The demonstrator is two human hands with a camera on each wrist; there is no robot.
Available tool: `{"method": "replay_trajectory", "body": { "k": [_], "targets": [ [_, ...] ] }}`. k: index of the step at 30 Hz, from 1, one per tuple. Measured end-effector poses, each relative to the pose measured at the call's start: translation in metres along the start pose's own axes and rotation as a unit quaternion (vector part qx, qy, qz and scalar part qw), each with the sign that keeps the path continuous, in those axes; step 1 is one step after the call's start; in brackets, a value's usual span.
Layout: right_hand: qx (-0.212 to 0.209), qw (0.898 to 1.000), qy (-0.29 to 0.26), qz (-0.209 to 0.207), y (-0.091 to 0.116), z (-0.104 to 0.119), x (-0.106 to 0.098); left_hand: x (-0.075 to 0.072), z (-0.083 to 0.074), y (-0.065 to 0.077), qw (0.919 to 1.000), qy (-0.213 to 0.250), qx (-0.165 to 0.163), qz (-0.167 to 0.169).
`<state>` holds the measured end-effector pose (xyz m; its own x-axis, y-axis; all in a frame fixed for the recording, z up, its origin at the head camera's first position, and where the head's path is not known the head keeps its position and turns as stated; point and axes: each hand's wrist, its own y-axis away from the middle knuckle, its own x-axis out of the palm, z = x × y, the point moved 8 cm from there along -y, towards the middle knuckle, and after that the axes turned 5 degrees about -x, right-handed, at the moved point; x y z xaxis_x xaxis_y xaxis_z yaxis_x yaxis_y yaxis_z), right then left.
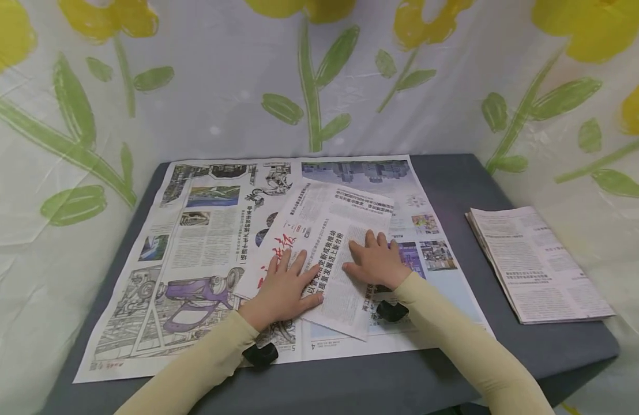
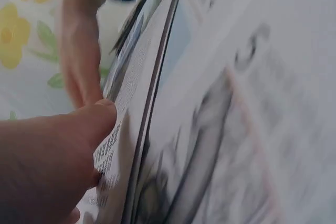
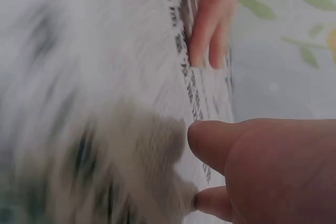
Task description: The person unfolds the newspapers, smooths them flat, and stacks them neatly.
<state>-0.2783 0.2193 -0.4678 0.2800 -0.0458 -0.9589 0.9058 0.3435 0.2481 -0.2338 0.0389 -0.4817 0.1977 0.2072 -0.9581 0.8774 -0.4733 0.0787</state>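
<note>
A folded newspaper (image 1: 345,300) with a red masthead and bold black headlines lies at a slant on a wide spread-out newspaper sheet (image 1: 210,248). My left hand (image 1: 283,291) rests on the folded paper's lower left part, fingers spread and thumb pointing right. On its right part my right hand (image 1: 376,262) presses down, fingertips and thumb on the printed page. The left wrist view shows the left thumb (image 2: 100,119) on the page beside stacked paper edges. In the right wrist view, the right thumb (image 3: 210,137) touches the blurred page, with left-hand fingers (image 3: 202,40) beyond it.
A stack of folded newspapers (image 1: 537,265) sits at the right side of the dark grey table (image 1: 444,184). White curtains (image 1: 210,92) with yellow flowers hang behind and on both sides. A black wrist band part (image 1: 260,354) hangs below the left sleeve.
</note>
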Motion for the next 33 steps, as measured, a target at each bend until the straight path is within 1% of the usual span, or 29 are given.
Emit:
{"method": "replay_trajectory", "body": {
  "k": [4,8,15,18,20,21,23,26,28,30,31,33],
  "targets": [
    [0.014,1.0,0.001,0.004,-0.014,0.0,-0.002,0.004,-0.012,0.001,0.9998,0.014,0.004,0.013],
    [0.015,1.0,-0.006,-0.006,-0.022,0.001,-0.003,0.008,-0.019,-0.001,0.9997,0.015,-0.001,0.017],
    [0.02,0.999,-0.028,-0.01,-0.026,0.002,0.0,0.008,-0.017,-0.001,0.9994,0.029,-0.014,0.013],
    [0.02,0.999,-0.031,-0.011,-0.026,0.004,0.002,0.009,-0.011,0.0,0.9987,0.044,-0.015,0.023],
    [0.019,0.999,-0.029,-0.012,-0.026,0.005,0.003,0.008,0.002,0.001,0.9976,0.058,-0.028,0.026],
    [0.017,0.999,-0.029,-0.011,-0.026,0.006,0.004,0.006,0.012,0.002,0.9968,0.065,-0.04,0.024],
    [0.015,0.999,-0.031,-0.008,-0.026,0.007,0.005,-0.001,0.039,0.005,0.9943,0.071,-0.08,0.009],
    [0.014,0.999,-0.036,-0.008,-0.025,0.008,0.005,-0.014,0.084,0.014,0.9855,0.074,-0.152,-0.017],
    [0.015,0.999,-0.039,-0.012,-0.025,0.008,0.004,-0.018,0.106,0.021,0.9802,0.077,-0.182,-0.019],
    [0.013,0.999,-0.04,-0.021,-0.025,0.011,0.002,-0.019,0.118,0.025,0.9778,0.085,-0.191,-0.013],
    [0.006,0.999,-0.041,-0.028,-0.026,0.014,0.001,-0.018,0.121,0.026,0.9776,0.09,-0.19,-0.009],
    [-0.015,0.998,-0.044,-0.042,-0.027,0.024,0.001,-0.018,0.123,0.026,0.9778,0.095,-0.186,-0.01]
  ]
}}
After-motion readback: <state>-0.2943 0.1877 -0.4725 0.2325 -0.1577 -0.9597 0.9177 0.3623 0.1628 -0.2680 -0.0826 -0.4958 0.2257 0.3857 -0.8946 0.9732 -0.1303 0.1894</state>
